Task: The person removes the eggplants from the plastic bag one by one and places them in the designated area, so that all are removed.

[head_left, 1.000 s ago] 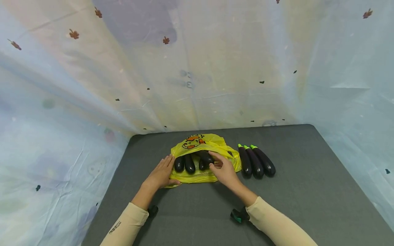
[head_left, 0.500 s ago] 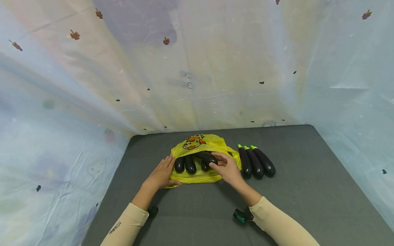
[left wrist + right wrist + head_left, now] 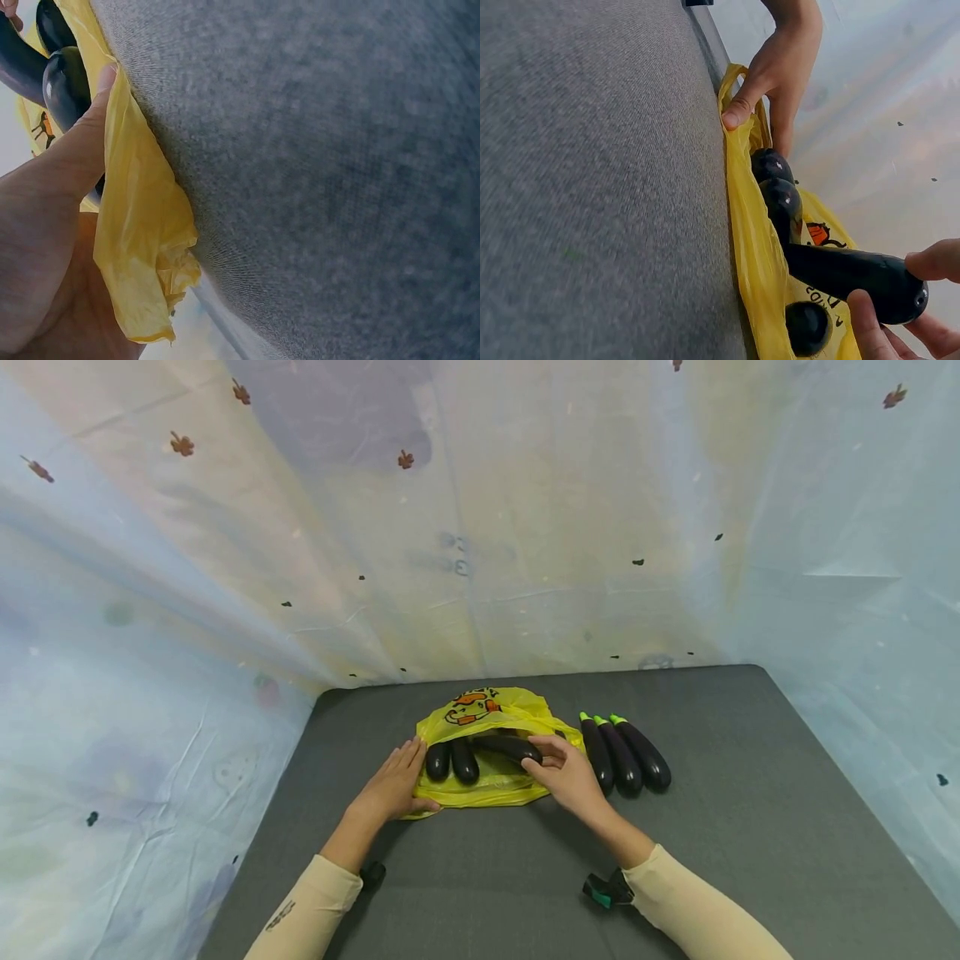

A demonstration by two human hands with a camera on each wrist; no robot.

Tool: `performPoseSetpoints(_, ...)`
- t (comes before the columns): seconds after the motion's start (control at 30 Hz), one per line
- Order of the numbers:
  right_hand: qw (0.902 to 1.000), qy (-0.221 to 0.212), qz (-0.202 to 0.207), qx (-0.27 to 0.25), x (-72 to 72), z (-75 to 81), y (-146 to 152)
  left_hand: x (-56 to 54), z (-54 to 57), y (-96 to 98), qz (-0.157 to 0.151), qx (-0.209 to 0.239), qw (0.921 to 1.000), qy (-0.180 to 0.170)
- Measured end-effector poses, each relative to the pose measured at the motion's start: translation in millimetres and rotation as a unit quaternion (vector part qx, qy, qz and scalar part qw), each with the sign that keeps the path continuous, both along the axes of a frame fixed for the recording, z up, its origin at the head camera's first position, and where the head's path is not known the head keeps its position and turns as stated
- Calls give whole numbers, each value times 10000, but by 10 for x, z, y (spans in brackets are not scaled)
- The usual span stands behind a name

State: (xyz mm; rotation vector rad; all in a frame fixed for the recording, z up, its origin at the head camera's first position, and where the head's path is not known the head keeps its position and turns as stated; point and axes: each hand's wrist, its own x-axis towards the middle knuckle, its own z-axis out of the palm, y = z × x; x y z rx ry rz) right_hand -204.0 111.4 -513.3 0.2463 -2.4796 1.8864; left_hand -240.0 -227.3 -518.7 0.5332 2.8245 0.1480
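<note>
A yellow plastic bag [image 3: 525, 706] lies on its side with its mouth toward me. My right hand [image 3: 567, 775] pinches the blunt end of a dark eggplant [image 3: 504, 746] between thumb and fingers; its other end is hidden inside the bag. To its left, two eggplants [image 3: 465, 764] poke out of the opening. Another eggplant [image 3: 808, 328] shows beneath the held one in the right wrist view. My left hand [image 3: 388, 783] rests at the bag's left side, fingers extended, thumb [image 3: 105, 94] pressing the lower edge of the mouth.
Just right of the bag, three eggplants [image 3: 619, 755] lie side by side, green caps pointing away. The grey table [image 3: 480, 877] stretches toward me. A pale patterned sheet [image 3: 525, 527] hangs behind and around it.
My right hand has moved right and slightly toward me, drawing the pinched eggplant farther out and turning it sideways. My left hand has stayed put.
</note>
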Motion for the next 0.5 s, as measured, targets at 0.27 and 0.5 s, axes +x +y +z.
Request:
performPoseSetpoints(0.27,9999,60,-11,-126,71,57,136,0,8,1,-4,-7,10000,-10)
performPoseSetpoints(0.5,9998,33,-35,-173,157,108,255,16,18,-1,-41,-21,10000,18)
